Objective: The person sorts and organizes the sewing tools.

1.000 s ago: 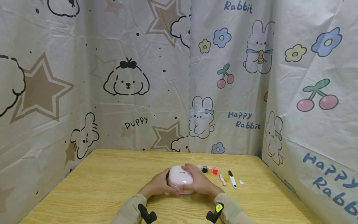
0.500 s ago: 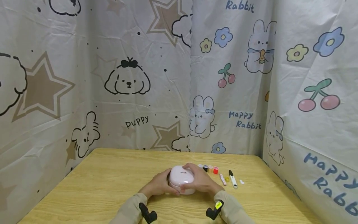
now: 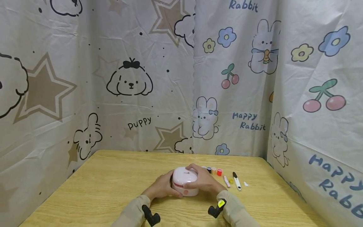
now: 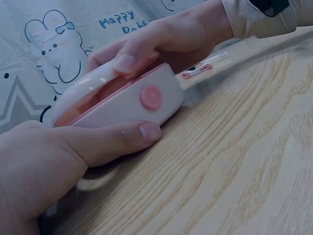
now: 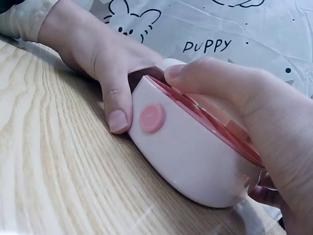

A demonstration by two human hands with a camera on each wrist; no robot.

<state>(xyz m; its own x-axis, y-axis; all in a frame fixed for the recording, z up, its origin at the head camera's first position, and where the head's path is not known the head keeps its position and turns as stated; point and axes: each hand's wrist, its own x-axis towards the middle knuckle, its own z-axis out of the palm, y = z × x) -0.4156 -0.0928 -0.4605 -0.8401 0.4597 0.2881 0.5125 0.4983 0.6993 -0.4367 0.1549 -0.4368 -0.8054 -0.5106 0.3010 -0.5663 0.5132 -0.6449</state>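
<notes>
A glossy white case (image 3: 189,192) with a pink inner rim and a round pink button (image 4: 151,97) sits on the table in front of me. Its hinged lid (image 3: 181,172) is raised part way, leaving a gap along the front. My left hand (image 3: 163,186) grips the case's left side, thumb along the lower front beside the button. From the right, my right hand (image 3: 206,180) holds the lid, its thumb at the lid's front edge and its fingers over the far side. Pink shows inside the gap; the contents are mostly hidden.
Right of the case stand several thread spools, including a red one (image 3: 219,172) and a black one (image 3: 209,170). Near them lie a pink-and-white strip (image 3: 227,182), a small yellow item (image 3: 231,181), a white tool with a black tip (image 3: 236,182) and a white scrap (image 3: 245,183). Printed curtains (image 3: 170,94) surround the wooden table.
The lid, down on the case before, has lifted at the front, showing a pink gap and the button. The right hand rose slightly with it; the left hand stays on the side.
</notes>
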